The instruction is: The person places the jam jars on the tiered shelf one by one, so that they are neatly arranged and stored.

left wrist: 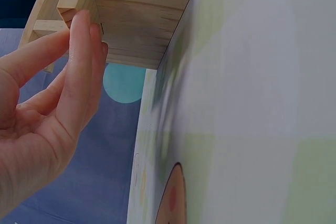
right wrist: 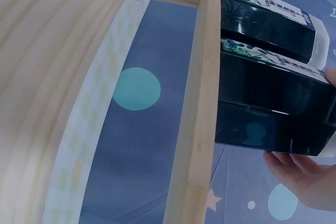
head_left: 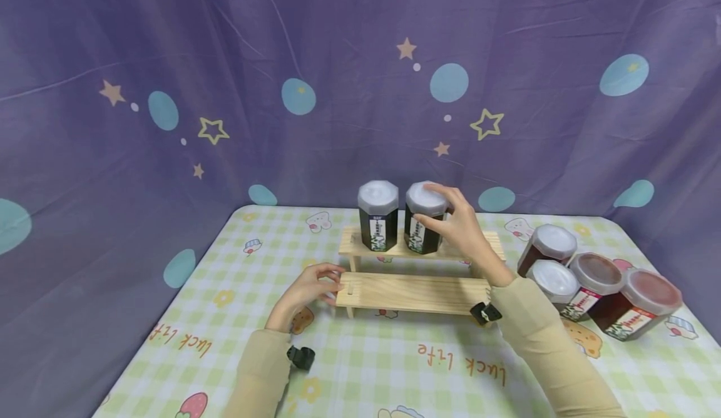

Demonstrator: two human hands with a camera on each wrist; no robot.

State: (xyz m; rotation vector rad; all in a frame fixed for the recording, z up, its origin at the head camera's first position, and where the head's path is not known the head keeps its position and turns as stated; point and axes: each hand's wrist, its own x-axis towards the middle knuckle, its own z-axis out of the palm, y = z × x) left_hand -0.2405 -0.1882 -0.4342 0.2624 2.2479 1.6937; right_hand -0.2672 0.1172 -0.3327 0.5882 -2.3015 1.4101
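A two-tier wooden shelf stands on the table. Two dark octagonal jars with whitish lids are side by side on its upper tier. My right hand grips the right-hand jar, thumb on the front and fingers round the lid's far side. In the right wrist view, the fingers show at that jar's side, its base right at the upper plank. The left-hand jar stands next to it. At the lower tier's left end, my left hand holds the plank's edge between thumb and fingers.
Several more jars stand grouped at the table's right side, with a reddish-lidded jar nearest the edge and a white-lidded jar at the back. The table wears a green checked cloth. A purple curtain hangs behind.
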